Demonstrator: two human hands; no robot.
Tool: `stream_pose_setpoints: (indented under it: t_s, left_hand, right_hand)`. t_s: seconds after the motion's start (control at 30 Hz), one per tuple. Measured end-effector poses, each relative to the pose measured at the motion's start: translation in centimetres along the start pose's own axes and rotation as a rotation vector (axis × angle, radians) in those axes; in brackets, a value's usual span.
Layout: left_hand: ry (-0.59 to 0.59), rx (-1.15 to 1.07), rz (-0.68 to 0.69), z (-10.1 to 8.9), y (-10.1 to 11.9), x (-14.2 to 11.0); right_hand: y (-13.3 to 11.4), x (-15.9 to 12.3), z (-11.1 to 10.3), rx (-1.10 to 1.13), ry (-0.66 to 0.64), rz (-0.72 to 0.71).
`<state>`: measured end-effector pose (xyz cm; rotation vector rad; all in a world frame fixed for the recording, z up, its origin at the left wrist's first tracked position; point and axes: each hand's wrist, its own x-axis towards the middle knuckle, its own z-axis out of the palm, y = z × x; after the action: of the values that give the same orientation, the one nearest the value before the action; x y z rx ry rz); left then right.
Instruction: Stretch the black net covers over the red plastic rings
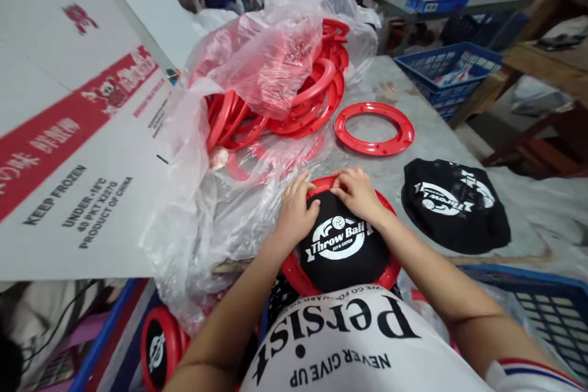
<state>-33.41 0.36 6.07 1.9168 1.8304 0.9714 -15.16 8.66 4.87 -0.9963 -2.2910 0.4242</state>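
Note:
A red plastic ring [297,274] lies at the table's near edge with a black fabric cover [340,245] printed "Throw Ball" stretched over it. My left hand [296,211] presses on the cover's far left rim. My right hand [358,193] pinches the fabric at the far edge of the ring. Both hands grip the cover where it meets the ring.
A loose red ring [374,128] lies further back. Black covers [454,205] are stacked at the right. A clear plastic bag [257,73] holds several red rings. A white carton [68,116] stands at the left. Blue crates [448,70] sit at the right, a finished disc [158,349] below left.

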Motion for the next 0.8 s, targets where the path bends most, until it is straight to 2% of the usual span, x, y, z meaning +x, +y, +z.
stream_pose_setpoints:
  t_s: [0.13, 0.23, 0.33, 0.8]
  left_hand:
    - [-0.058, -0.037, -0.013, -0.5, 0.8, 1.2]
    - [-0.027, -0.021, 0.014, -0.6, 1.3, 1.5]
    - [0.006, -0.019, -0.014, -0.5, 1.5, 1.4]
    - [0.061, -0.078, -0.035, 0.2, 0.5, 2.7]
  right_hand:
    - [-1.1, -0.2, -1.0, 0.016, 0.029, -0.024]
    - [-1.7, -0.2, -1.2, 0.056, 0.059, -0.022]
    - [-2.1, -0.1, -1.2, 0.073, 0.066, -0.010]
    - [-2.2, 1.0, -0.9, 0.025, 0.015, 0.131]
